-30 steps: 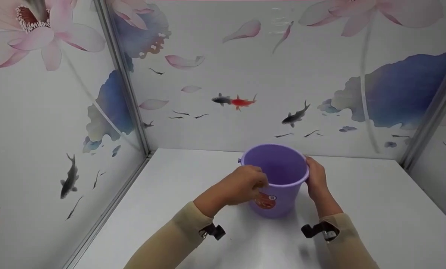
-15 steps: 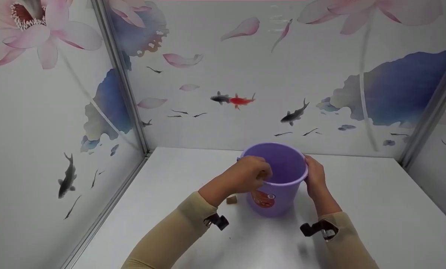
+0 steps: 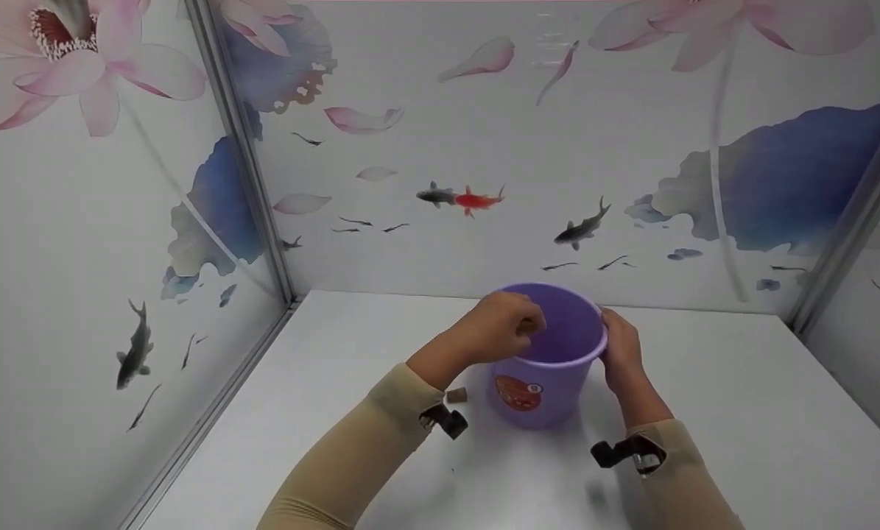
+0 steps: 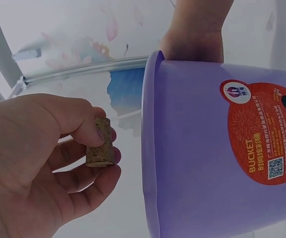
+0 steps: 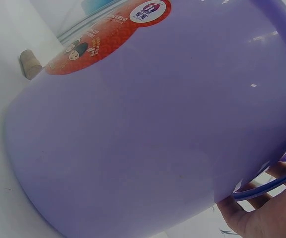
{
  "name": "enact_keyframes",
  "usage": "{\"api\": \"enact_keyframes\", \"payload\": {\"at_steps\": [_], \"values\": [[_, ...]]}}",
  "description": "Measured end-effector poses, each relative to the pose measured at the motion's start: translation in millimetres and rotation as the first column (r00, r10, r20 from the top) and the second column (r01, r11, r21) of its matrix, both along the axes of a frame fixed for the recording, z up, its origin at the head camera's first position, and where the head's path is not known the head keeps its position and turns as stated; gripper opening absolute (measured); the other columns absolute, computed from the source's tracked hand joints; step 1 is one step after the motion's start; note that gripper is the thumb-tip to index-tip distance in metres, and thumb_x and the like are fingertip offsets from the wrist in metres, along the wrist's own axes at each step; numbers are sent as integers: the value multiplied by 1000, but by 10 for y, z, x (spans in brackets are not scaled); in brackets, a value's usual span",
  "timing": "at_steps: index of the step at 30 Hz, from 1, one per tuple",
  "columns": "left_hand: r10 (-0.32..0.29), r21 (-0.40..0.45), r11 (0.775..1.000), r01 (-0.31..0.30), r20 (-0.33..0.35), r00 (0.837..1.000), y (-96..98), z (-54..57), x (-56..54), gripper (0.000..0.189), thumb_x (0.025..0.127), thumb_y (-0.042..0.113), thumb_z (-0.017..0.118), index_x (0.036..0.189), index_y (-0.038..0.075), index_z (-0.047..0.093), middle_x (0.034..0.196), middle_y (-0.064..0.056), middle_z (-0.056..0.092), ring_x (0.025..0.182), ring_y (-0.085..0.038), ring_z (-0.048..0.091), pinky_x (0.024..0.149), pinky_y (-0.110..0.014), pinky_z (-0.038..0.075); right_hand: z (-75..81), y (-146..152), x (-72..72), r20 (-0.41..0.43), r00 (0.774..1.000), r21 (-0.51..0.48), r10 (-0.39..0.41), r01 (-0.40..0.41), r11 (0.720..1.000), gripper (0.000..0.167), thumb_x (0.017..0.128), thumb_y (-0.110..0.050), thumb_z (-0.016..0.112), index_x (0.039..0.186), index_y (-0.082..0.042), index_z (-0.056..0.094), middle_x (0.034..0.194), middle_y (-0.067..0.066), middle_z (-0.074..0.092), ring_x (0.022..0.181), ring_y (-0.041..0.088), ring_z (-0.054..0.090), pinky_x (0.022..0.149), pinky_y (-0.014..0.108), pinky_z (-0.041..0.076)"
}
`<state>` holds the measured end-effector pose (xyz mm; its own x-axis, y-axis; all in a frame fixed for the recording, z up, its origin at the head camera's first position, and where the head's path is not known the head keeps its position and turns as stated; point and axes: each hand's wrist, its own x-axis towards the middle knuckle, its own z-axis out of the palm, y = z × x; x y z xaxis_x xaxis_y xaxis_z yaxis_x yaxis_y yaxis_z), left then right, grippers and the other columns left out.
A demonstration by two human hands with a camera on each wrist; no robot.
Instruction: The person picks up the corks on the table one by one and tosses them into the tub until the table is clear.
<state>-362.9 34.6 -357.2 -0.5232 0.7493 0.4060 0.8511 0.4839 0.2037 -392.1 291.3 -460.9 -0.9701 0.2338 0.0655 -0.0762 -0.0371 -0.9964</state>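
A purple bucket with a red label stands upright on the white table. Between its thumb and fingers, my left hand pinches a small cork, held above the near left part of the rim. In the left wrist view the cork is apart from the rim. My right hand grips the bucket's right side just under the rim; its fingers pass by the purple handle in the right wrist view. A second cork lies on the table, left of the bucket's base. The bucket's bottom inside is hidden.
The white table is enclosed by panels printed with lotus flowers and fish. The back panel rises close behind the bucket, and a metal-framed left panel borders the table.
My left hand has moved up and to the right, over the bucket's rim. The cork on the table has come into view beside my left forearm. My right hand keeps its place on the bucket.
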Motion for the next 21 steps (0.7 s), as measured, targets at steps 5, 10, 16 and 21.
{"api": "enact_keyframes", "payload": {"at_steps": [5,10,16,21], "values": [[11,-21,1000,-11,-4,1000,57,3,-78,25,87,-6,64,102,7,79,97,-4,74,92,-15,62,84,-23,51,-26,-12,-21,1,1000,-1,5,-5,1000,45,114,-32,40,139,-3,63,107,-9,69,97,9,62,84,25,55],[40,-50,998,-39,33,999,116,-11,-131,27,89,-4,65,107,8,80,102,-4,77,96,-16,66,86,-25,55,-55,-6,-21,0,1000,31,8,-8,999,49,115,-35,38,145,-3,60,110,-11,69,98,6,63,84,24,55],[48,-73,996,-46,24,999,184,13,-181,27,90,-4,65,108,7,81,105,-4,79,100,-17,70,90,-28,57,-56,-2,-23,-12,1000,42,12,-12,999,48,115,-34,37,142,-2,61,108,-11,68,98,6,63,84,23,55],[54,-80,995,-51,26,998,247,31,-234,23,93,-2,66,108,8,80,106,-3,78,101,-17,70,89,-28,57,-29,20,-24,-11,1000,45,2,-2,999,45,114,-34,38,137,-5,64,103,-14,68,94,6,62,81,23,54]]}}
